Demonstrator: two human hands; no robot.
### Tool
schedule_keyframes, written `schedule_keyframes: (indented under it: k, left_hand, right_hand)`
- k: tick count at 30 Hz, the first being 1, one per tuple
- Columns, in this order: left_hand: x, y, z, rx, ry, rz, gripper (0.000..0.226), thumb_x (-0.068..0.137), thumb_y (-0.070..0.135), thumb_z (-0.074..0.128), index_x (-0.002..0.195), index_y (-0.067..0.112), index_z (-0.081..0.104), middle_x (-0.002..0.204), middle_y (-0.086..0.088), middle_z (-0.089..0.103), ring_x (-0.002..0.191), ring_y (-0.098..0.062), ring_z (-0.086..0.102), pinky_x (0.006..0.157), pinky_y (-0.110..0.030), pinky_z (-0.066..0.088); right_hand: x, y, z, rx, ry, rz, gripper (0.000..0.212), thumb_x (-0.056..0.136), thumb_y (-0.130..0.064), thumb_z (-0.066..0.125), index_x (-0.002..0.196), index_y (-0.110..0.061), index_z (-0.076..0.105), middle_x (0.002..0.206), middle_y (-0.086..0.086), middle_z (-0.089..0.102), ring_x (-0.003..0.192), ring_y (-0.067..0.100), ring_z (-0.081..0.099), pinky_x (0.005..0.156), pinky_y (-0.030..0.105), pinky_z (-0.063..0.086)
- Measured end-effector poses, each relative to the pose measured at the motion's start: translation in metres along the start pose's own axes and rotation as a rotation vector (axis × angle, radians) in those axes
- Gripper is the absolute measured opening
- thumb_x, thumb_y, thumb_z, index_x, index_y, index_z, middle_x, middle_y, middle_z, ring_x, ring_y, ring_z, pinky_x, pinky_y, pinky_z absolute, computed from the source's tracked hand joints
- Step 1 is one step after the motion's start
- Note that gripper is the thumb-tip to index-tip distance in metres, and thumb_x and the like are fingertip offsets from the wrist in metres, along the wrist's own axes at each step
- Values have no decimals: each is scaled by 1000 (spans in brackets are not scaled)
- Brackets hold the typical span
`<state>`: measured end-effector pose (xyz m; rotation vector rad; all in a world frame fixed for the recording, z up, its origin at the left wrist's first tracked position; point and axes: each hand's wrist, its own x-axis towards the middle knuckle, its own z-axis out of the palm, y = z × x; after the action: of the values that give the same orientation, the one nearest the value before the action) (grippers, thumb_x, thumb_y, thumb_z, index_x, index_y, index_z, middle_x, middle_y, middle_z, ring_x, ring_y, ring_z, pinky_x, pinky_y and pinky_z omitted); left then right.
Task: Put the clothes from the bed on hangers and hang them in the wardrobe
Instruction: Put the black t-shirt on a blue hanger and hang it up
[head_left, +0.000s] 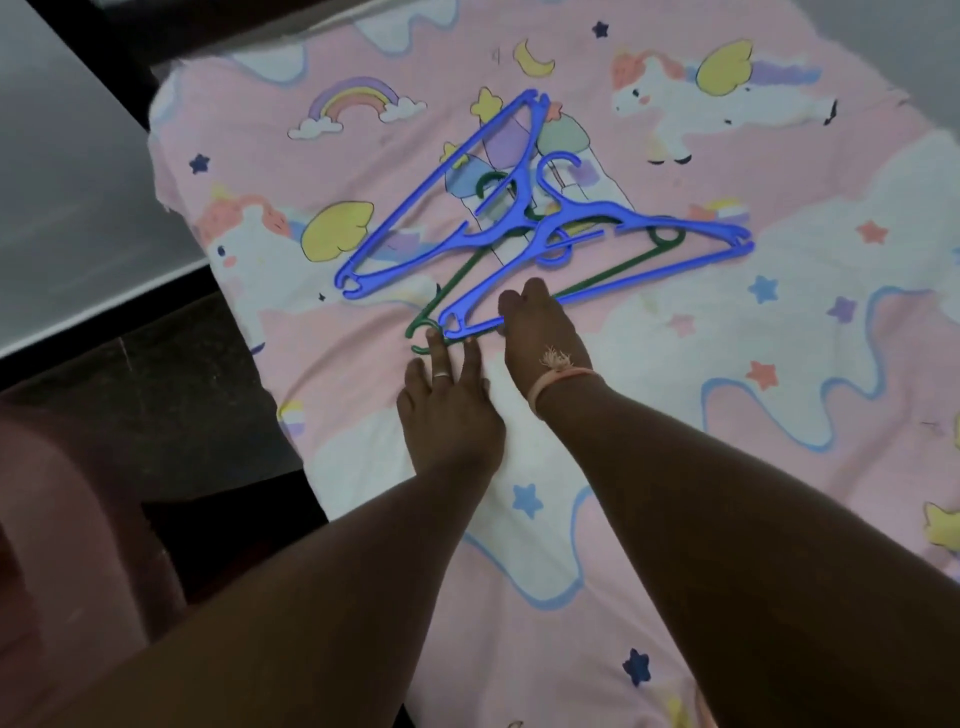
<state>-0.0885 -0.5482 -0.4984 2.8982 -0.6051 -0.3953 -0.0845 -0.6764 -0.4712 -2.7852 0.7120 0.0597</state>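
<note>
Evidently little of the task has been done, as far as can be judged: no garment is seen anywhere on the pink bed sheet printed with unicorns, rainbows and stars (675, 364), no wardrobe is in view, and nothing is hung on any hanger. Only the hangers are being gathered, so the dressing of clothes and the hanging in the wardrobe are all judged to be left. A tangled pile of plastic hangers is laid near the middle of the sheet. Three blue plastic hangers can be counted with fair confidence: one long blue hanger (441, 208) lying slantwise at the far left of the pile, and two overlapping blue hangers (675, 234) spread toward the right of it. One dark green plastic hanger (597, 278) is seen beneath them, its end poking out at the near left of the pile; whether a second green one is hidden under the blue cannot be told. The right hand (540, 332), with a pale pink band tied at its wrist, is curled over the near bar of a blue hanger and appears to be gripping it. The left hand (447, 405), with a ring on one finger, is held with straight fingers, whose tips are touching the green hanger's near end without closing round it. Two hands, then, are counted at the near edge of the pile.
</note>
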Motion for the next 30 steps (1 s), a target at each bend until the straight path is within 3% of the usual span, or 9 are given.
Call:
schedule_keyframes:
  k: [5,9,12,14,16,20,22,25,30]
  left_hand:
    - [19,6,3,95,74,-5,45,104,36,36,147,30,49,172,-7,7,132,-42,35,102,-49,30]
    - [36,7,0,129,51,-7,64,100,31,41,160,34,21,172,-7,4,126,-42,39,100,-48,33]
    - [11,7,-1,-10,214,18,45,99,27,47,145,26,48,157,-13,38,118,-39,47,94,-47,38]
    - [-20,12,3,-156,327,155,29,101,24,45,124,18,62,124,-14,60,100,-38,57,84,-45,44]
    - [-56,28,5,-333,265,288,30,104,26,40,107,13,66,99,-13,67,88,-38,63,78,-45,50]
    - [-121,68,-1,-466,-10,190,29,105,33,40,100,20,66,96,-2,71,92,-26,64,78,-36,45]
    - [-147,74,4,-407,-92,146,26,105,30,40,99,19,62,95,-1,69,91,-25,63,75,-34,43]
    - [-169,65,14,-355,-125,73,23,104,28,44,98,18,64,95,-3,69,92,-26,65,74,-33,44]
    - [-186,60,18,-181,-105,204,22,102,26,52,114,15,67,104,-9,69,99,-30,65,80,-40,52]
  right_hand:
    - [-24,21,-10,41,78,-5,24,92,3,51,114,-5,58,117,18,52,89,37,60,70,40,42]
    - [-65,39,-23,59,118,11,18,87,6,53,100,-6,59,106,18,51,71,37,56,58,39,40]
    - [-113,56,-25,100,116,43,16,82,7,57,90,-7,59,97,17,52,66,35,56,52,41,46]
    - [-147,62,-20,83,107,56,19,76,7,64,83,-9,58,89,14,52,60,33,57,46,36,43]
    - [-180,63,-16,50,78,69,25,71,4,73,80,-12,56,84,11,52,55,30,56,41,32,38]
    - [-236,59,-19,55,-16,37,35,58,3,81,84,-11,62,84,12,54,54,29,54,36,32,33]
    - [-257,59,-27,71,-134,64,43,60,6,79,98,-7,63,98,15,56,69,33,58,45,37,41]
    - [-283,62,-26,104,-254,77,38,86,-1,64,121,-9,53,129,15,45,105,35,54,68,42,44]
    - [-307,64,-11,207,-190,230,44,93,-9,62,135,-15,50,157,15,26,123,31,51,95,40,52]
